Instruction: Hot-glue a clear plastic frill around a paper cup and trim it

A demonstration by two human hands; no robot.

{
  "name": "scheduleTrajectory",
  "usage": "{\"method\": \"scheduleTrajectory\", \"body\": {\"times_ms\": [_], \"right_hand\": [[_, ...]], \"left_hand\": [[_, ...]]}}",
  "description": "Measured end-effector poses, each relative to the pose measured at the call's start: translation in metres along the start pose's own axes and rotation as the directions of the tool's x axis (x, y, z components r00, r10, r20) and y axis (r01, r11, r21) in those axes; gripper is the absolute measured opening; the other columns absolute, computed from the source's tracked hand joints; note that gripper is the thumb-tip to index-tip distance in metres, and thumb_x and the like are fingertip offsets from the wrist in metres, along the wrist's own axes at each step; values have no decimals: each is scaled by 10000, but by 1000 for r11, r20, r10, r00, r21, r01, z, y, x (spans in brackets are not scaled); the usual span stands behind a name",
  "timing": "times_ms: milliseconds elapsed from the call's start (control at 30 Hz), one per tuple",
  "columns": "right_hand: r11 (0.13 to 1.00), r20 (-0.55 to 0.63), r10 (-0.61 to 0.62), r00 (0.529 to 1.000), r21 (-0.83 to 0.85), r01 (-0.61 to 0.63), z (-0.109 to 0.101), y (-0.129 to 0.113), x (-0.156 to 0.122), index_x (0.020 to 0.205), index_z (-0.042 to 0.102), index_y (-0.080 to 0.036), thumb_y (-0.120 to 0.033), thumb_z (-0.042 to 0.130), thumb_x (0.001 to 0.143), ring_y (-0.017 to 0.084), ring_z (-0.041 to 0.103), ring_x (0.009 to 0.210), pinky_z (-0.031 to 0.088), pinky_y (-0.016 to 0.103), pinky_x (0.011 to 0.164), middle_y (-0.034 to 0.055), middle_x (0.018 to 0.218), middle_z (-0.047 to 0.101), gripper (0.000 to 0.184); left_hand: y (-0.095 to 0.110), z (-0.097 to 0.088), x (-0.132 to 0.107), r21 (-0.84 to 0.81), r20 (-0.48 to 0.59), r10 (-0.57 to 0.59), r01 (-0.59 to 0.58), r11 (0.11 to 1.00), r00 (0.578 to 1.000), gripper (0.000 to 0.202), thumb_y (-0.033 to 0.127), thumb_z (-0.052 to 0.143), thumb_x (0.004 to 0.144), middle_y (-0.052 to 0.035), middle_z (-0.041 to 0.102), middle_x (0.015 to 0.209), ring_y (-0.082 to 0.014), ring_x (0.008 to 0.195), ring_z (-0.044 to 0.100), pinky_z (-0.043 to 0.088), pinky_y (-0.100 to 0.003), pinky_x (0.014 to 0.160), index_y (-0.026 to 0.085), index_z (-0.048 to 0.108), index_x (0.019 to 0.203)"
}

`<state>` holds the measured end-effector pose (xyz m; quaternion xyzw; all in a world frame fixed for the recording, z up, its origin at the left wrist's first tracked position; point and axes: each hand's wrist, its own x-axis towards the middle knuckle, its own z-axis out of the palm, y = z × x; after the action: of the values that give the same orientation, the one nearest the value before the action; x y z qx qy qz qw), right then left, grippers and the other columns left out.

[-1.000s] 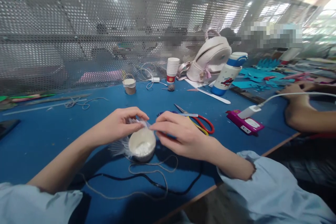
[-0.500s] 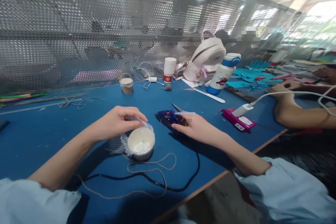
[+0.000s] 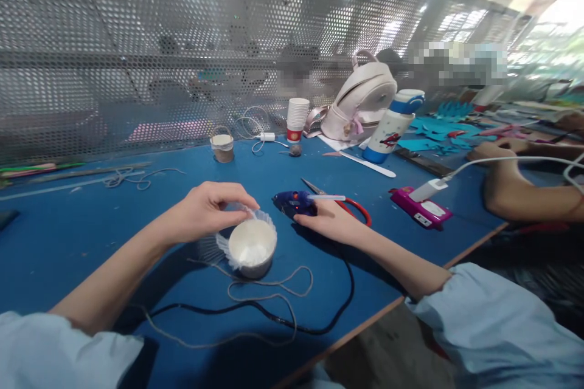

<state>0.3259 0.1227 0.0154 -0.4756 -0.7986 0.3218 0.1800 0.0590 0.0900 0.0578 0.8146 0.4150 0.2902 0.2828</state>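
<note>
One unreadable red label (image 3: 294, 134) on paper cups (image 3: 298, 112), frill (image 3: 264, 217) in left hand (image 3: 214, 209), glue gun (image 3: 293, 203) in right hand (image 3: 335, 219).

I've got a cream cup (image 3: 252, 244) on my feed, whitish translucent frill (image 3: 261, 215) around it, plain blue table (image 3: 100, 209) beneath! Right of the cup: dark blue glue gun (image 3: 287, 202) with an orange spot, red-handled scissors (image 3: 366, 211), magenta power strip (image 3: 422, 211). Beyond the cup, rightward: white bottle (image 3: 387, 132), blue at its 2 ends, red-and-blue print.

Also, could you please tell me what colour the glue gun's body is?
The glue gun is mostly blue, clearest in the head view.
</note>
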Motion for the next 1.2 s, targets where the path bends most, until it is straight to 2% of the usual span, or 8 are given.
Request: {"method": "scheduleTrajectory", "body": {"times_ms": [133,233,333,500,633,867,1067,1200], "right_hand": [[998,-123,2,992,-69,-10,-6,-3,-6,742,617,-158,-333,505,849,172,580,744,449,301,679,40,781,631,234],[996,-151,25,988,89,-12,-15,-13,-23,879,664,-162,-305,502,854,179,637,768,493,305,735,42,808,692,218],[980,-155,-42,987,187,71,-23,-29,-46,958,653,-167,-317,513,865,156,635,675,504,270,669,10,710,666,225],[941,-24,-333,943,49,334,-22,-52,-60,874,612,-177,-368,581,872,132,612,679,469,233,600,20,818,654,194],[888,94,-440,893,-101,448,-15,-61,-52,886,588,-178,-349,571,906,128,600,676,426,227,577,23,824,651,173],[871,158,-385,909,-265,414,-11,-73,-51,946,559,-155,-249,575,887,185,647,733,440,268,605,74,889,675,112],[831,197,-406,892,-326,450,-3,-66,-49,982,540,-154,-272,571,896,205,660,764,427,271,590,82,908,677,148],[802,222,-411,884,-374,467,2,-63,-48,986,535,-132,-282,506,932,203,646,739,392,269,566,97,902,668,162]], "left_hand": [[0,2,0,-5,-31,-62,62,998,998,195,369,639,798,-23,698,841,-137,716,601,460,-230,619,206,730,853],[-2,4,0,-42,-48,-107,105,994,993,204,388,650,789,-10,686,808,-127,685,587,466,-224,623,203,723,838],[-3,8,-1,-81,-55,-149,144,986,987,223,409,657,784,-6,679,787,-126,675,574,458,-221,607,205,720,850],[2,13,-2,-148,-41,-242,234,961,969,251,413,676,756,-7,665,707,-116,610,550,424,-208,542,179,718,835],[5,15,-3,-159,-65,-331,317,935,942,255,413,700,718,27,598,575,-85,478,483,376,-192,458,174,708,807],[1,21,-6,-286,-71,-422,387,877,904,265,418,731,695,43,586,516,-100,439,517,425,-204,446,180,684,804],[3,24,-5,-315,-82,-413,370,874,907,274,423,737,685,14,657,628,-106,483,542,459,-221,479,178,689,797],[0,24,-6,-328,-78,-408,363,872,909,260,410,738,689,17,648,625,-105,494,540,464,-220,496,182,688,802]]}}
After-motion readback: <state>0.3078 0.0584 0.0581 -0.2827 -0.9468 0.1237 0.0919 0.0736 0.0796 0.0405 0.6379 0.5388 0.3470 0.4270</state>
